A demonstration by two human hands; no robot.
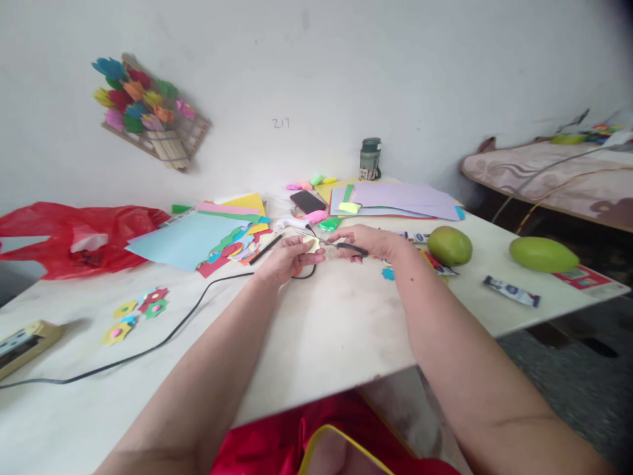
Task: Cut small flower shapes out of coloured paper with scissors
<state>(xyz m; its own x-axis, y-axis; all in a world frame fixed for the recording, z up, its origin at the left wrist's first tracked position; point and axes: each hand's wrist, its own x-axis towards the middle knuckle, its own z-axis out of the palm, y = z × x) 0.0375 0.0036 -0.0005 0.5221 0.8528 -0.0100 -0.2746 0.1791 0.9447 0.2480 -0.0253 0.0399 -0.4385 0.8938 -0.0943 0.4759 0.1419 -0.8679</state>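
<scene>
Over the middle of the white table, my right hand [363,241] is closed around the black handles of a pair of scissors [324,240], whose blades point left. My left hand [288,260] pinches a small pale yellow piece of paper [311,245] close to those blades. Whether the blades touch the paper is hard to make out. Behind both hands lies a white and pink glue gun [295,223]. A small blue paper cutout [388,273] rests beneath my right wrist.
Paper flowers [133,313], a black cable [198,305] and a power strip [30,343] are on the left. Coloured sheets [173,237], paper scraps, a phone [306,201] and a bottle [370,159] stand behind. Green fruits [450,246] and a tube [511,291] lie right.
</scene>
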